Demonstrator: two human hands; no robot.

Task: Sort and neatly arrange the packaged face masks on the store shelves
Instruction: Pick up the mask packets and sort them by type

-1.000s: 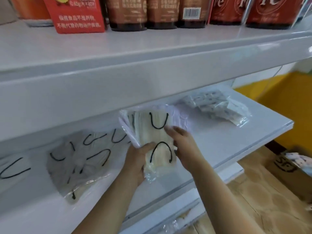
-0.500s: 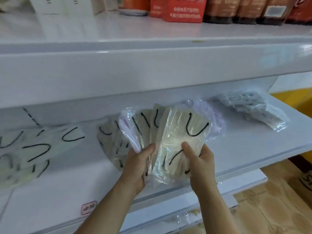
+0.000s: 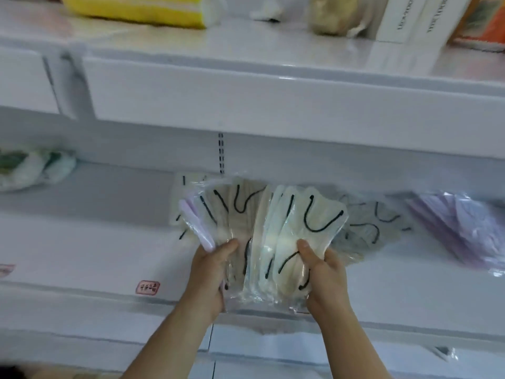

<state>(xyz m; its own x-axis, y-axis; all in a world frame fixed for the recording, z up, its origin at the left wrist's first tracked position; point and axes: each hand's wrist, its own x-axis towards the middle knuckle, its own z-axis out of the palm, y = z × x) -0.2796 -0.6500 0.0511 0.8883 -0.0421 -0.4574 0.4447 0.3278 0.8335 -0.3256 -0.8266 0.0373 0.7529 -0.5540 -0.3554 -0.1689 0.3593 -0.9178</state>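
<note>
Sorting is mid-step: the left hand [image 3: 211, 272] and right hand [image 3: 326, 274] each grip part of a fanned stack of packaged masks [image 3: 276, 233], thumbs on top, above the shelf [image 3: 90, 258]. Next, the beige packs likely need squaring together and laying beside the matching pile [image 3: 371, 228].

Blurred green packs [image 3: 32, 168] cut off left, box lettering [image 3: 404, 15] unreadable
</note>
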